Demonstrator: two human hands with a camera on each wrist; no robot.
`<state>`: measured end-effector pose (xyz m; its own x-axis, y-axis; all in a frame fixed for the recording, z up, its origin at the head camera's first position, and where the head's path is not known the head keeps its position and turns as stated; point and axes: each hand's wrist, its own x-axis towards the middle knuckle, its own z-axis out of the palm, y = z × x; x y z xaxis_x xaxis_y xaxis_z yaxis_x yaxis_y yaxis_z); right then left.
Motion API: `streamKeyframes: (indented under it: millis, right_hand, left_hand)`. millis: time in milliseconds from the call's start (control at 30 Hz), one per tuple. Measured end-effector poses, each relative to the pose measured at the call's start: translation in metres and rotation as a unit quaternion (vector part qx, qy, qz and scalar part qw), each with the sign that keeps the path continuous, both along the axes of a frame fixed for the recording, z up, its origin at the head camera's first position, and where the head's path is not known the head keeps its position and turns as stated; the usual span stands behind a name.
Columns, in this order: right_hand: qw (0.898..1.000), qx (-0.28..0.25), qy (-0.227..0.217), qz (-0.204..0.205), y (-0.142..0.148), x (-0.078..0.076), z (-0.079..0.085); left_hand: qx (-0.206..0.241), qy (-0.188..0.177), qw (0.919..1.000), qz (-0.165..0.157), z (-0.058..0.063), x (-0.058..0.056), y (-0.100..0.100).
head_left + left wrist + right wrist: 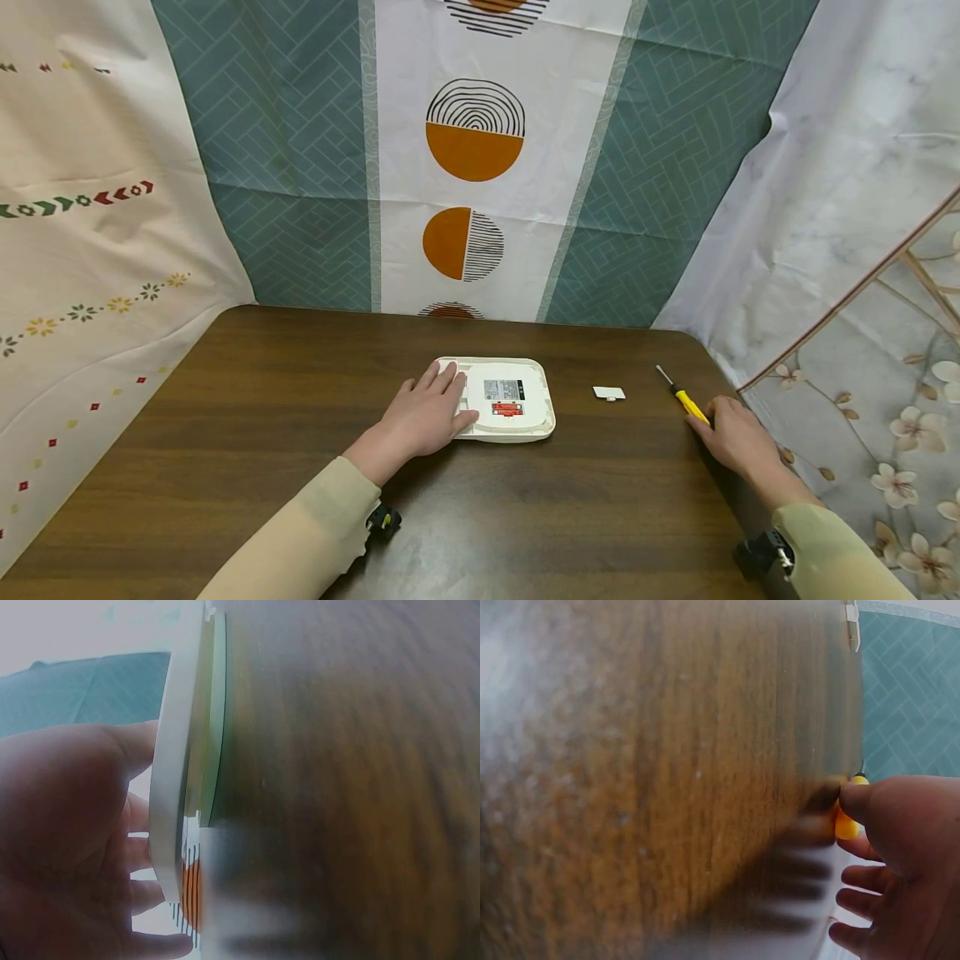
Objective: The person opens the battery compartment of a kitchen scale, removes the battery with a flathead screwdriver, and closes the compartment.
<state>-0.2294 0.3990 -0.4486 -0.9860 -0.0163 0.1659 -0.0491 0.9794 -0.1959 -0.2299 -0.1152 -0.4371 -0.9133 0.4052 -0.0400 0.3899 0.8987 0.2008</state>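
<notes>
A white device (536, 400) with rounded corners lies on the table, its face with a printed label (503, 389) upward. Red batteries, by their look, sit in a small recess (507, 409) below the label. My left hand (423, 412) rests on the device's left end, fingers straight and spread. Over at the right, a screwdriver (690, 405) with a yellow handle points away to the upper left. The thumb and index finger of my right hand (738, 437) pinch its handle end; the other fingers are loose. A small white cover (608, 392) with a tab lies between device and screwdriver.
The brown wooden table (525, 517) ends at a patterned curtain (450, 167) behind. Light cloths hang along the left (90, 250) and right (847, 333) sides, the right one close to my right hand.
</notes>
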Motion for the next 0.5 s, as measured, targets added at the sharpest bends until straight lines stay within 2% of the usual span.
streamKeyframes:
  millis: [233,500]
  right_hand:
    - [1.0,0.012,-0.013,-0.01,-0.0003,-0.0033,0.0005]
    - [0.999,-0.012,0.04,-0.004,-0.0025,-0.0035,-0.0011]
  left_hand:
    - [-0.001,0.002,1.0,-0.001,0.0012,0.0008,0.0007]
    - [0.0,0.001,1.0,-0.001,0.0036,0.0019,0.001]
